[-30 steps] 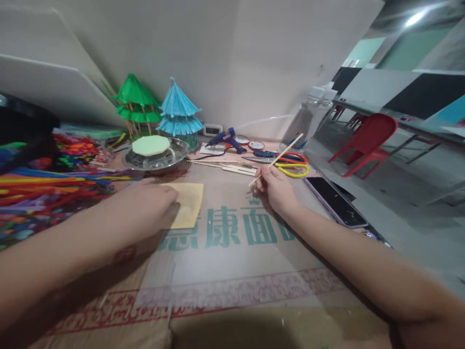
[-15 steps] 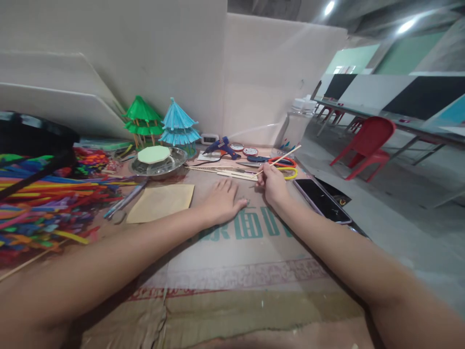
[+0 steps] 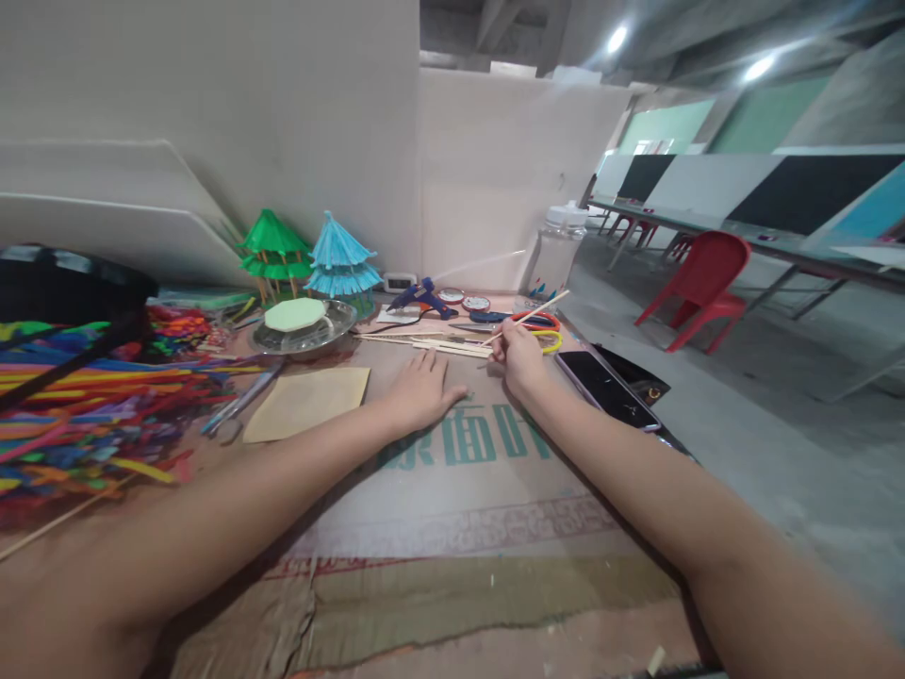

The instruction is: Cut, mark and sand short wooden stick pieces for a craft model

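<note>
Between the fingertips of my right hand (image 3: 521, 360) is a thin wooden stick (image 3: 550, 304), pointing up and to the right. My left hand (image 3: 424, 391) lies flat with fingers spread on the printed cardboard sheet (image 3: 438, 509), holding nothing. Just beyond both hands lie several more pale wooden sticks (image 3: 445, 348). Scissors with yellow handles (image 3: 550, 341) and a pair with orange-red handles (image 3: 541, 319) rest behind my right hand. To the left of my left hand is a square of tan paper (image 3: 307, 404), perhaps sandpaper.
At the back stand a green paper-roofed model (image 3: 274, 243), a blue one (image 3: 342, 255), a glue gun (image 3: 424, 297) and a plastic bottle (image 3: 557, 250). A metal plate (image 3: 343, 325) holds a pale green disc. Colourful pipe cleaners (image 3: 85, 415) crowd the left; a phone (image 3: 608, 389) lies right.
The view has shifted a little, so the background sits slightly lower and further left. My right hand still grips the stick, and my left hand stays flat on the cardboard.
</note>
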Motion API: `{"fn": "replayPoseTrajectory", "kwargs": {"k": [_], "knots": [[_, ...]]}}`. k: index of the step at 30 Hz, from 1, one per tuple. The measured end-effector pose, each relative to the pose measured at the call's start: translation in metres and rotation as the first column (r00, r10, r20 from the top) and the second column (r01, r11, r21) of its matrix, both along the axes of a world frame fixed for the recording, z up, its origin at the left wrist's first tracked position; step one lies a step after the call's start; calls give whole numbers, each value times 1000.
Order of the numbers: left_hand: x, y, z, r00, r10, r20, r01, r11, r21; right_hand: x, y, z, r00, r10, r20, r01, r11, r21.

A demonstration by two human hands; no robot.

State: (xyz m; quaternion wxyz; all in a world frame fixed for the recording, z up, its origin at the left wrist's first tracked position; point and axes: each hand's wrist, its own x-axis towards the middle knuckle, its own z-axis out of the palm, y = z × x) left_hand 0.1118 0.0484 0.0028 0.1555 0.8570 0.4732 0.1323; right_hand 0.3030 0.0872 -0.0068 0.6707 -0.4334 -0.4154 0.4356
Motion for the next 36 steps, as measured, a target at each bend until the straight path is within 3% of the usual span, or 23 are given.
{"fn": "replayPoseTrajectory", "kwargs": {"k": [3,9,13,15,17,20,21,22,23,25,27,28,29,30,31,32,34,35,36], "knots": [[9,8,-10,999,26,-34,-25,999,29,21,9,5,1000,11,18,-10,1000,-20],[31,12,-11,999,-14,-31,15,999,33,45,17,-1,997,-73,25,74,996,-41],[50,-5,-3,985,-175,10,175,985,-10,43,17,-5,996,-81,33,82,996,-34],[55,-29,6,925,-378,41,380,923,-65,42,18,-5,996,-80,35,82,996,-41],[55,-55,17,798,-596,90,602,784,-148,43,18,-4,996,-76,37,78,996,-52],[41,-75,25,629,-745,222,775,580,-251,44,17,-4,997,-70,43,73,995,-63],[34,-75,24,649,-715,259,760,606,-235,44,17,-4,997,-69,47,72,995,-65],[26,-72,21,763,-596,251,639,754,-153,43,17,-4,996,-68,51,71,995,-66],[18,-70,17,828,-508,237,541,835,-102,43,17,-5,996,-67,56,70,995,-67],[5,-72,9,885,-411,218,435,898,-73,41,17,-5,996,-64,66,68,995,-68],[-3,-88,7,871,-446,207,471,878,-90,39,17,-6,995,-59,76,64,996,-66],[-6,-100,9,804,-552,223,584,803,-118,39,17,-6,995,-57,81,62,996,-64],[-8,-112,12,630,-710,316,775,602,-193,39,17,-6,995,-55,85,61,996,-62],[-9,-121,16,427,-789,443,903,340,-265,39,17,-6,994,-55,89,61,996,-60],[-11,-125,20,382,-753,535,917,238,-320,38,16,-6,994,-57,93,62,996,-58],[-12,-125,23,461,-698,548,887,339,-315,38,16,-6,994,-58,97,64,996,-57],[-11,-110,22,758,-520,394,618,765,-181,38,16,-5,993,-62,104,68,996,-57],[-8,-99,19,878,-409,248,449,884,-132,37,16,-5,992,-63,107,70,996,-59],[-2,-88,15,945,-311,99,320,943,-97,37,16,-4,992,-65,109,72,996,-61]]}}
